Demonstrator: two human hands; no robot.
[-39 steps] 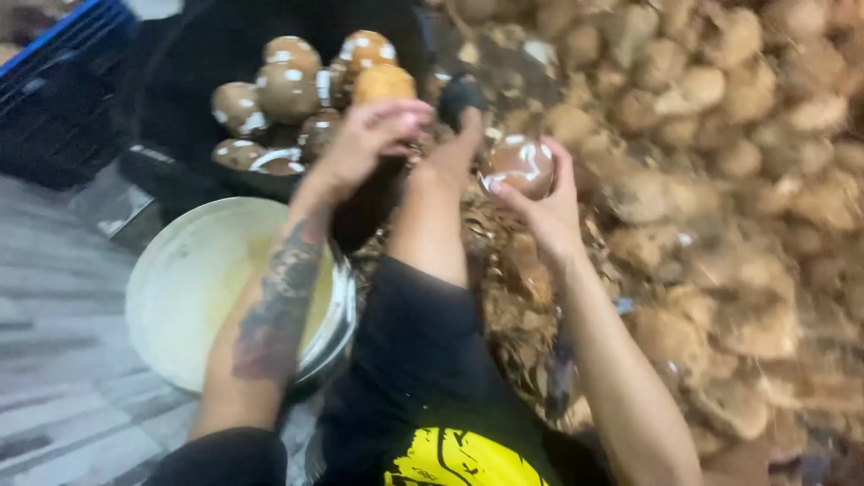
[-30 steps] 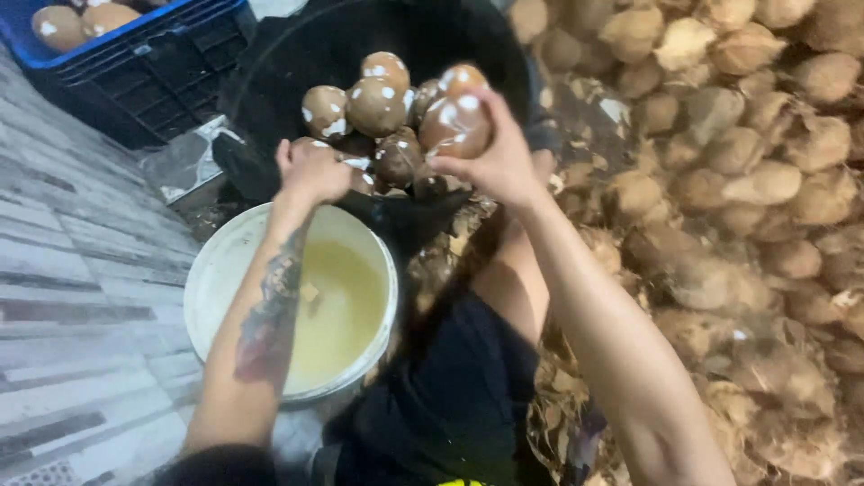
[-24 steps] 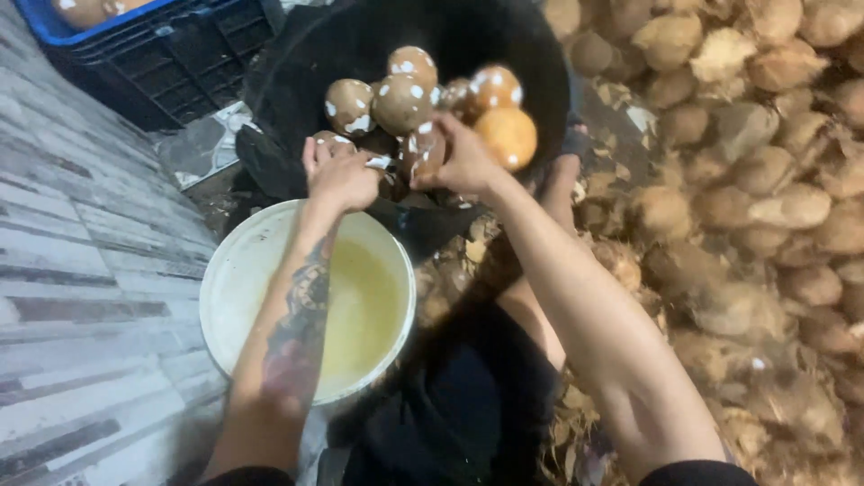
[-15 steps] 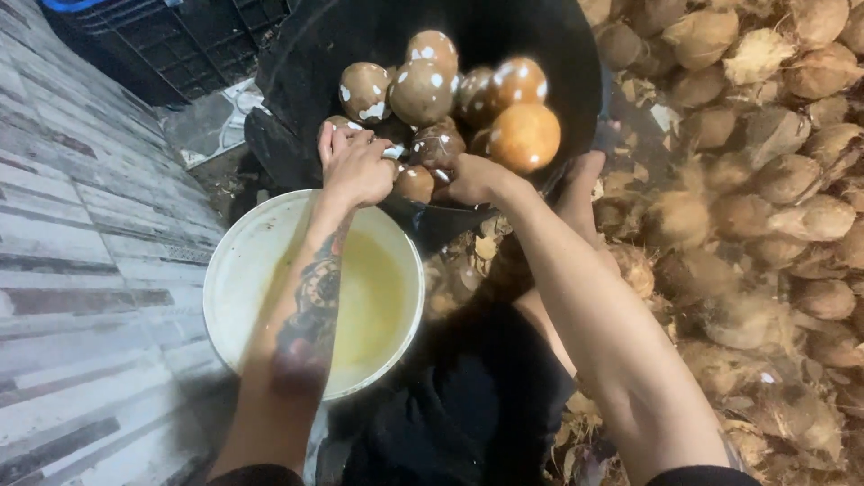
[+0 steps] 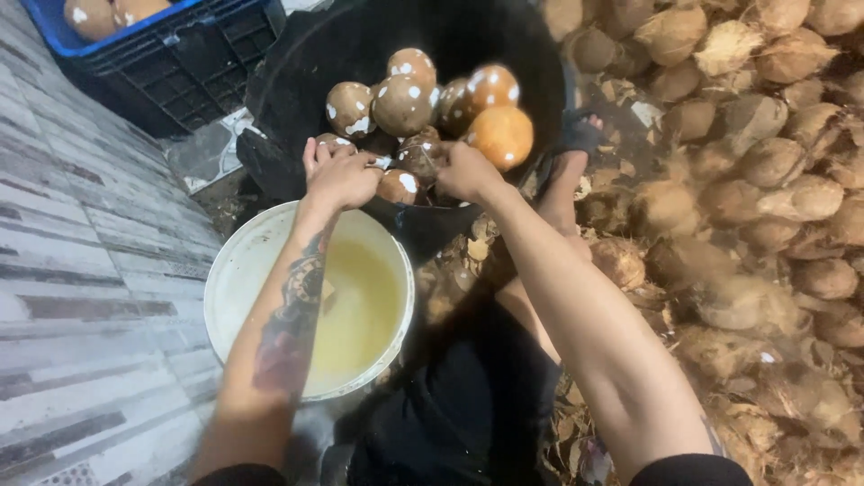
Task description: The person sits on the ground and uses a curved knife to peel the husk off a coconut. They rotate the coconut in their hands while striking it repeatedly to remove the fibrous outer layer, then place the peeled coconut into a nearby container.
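- No packages, labels, signs or screens show anywhere in this view.

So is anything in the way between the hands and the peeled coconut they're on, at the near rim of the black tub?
Nothing visible: the left hand and right hand already touch the small brown peeled coconut.
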